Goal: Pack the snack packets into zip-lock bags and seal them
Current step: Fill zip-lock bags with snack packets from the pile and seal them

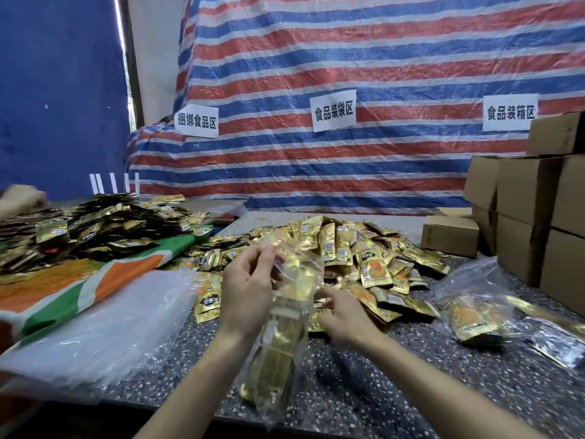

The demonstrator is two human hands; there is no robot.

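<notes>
left hand (250, 280): raised above the table, thumb and fingertips pinching the rim of the zip-lock bag; probably held high to let the bag hang straight and to keep its mouth close to the other hand.
zip-lock bag (281, 350): clear, hanging from that pinch down toward the near table edge, between the two forearms; gold packets already stacked lengthwise inside; mouth not yet pressed closed.
right hand (345, 321): low at the near edge of the heap, palm down, fingers loosely curled and blurred; holding a packet or not, cannot tell; placed there, by the look of it, to fetch the next one.
snack packets (345, 248): loose gold heap in the middle of the table, just beyond both hands; near enough to feed the bag with a short reach.
step in hand: filling, judging by the part-full bag and its unsealed mouth; sealing not yet done.
filled bags (474, 312): lying right of the heap, near the boxes; seemingly set aside on the side meant for boxing.
boxes (522, 213): brown cardboard, stacked at the right edge of the table.
empty bags (95, 327): clear sheaf lying flat on the left, handy for the left hand's next pick.
dark packets (95, 223): second heap at far left, apart from the gold one; perhaps kept separate as another sort.
table (411, 391): dark and speckled, bare in front of the right forearm.
risk: slippery film held by one small pinch; a heavier load likely to tug the rim free.
</notes>
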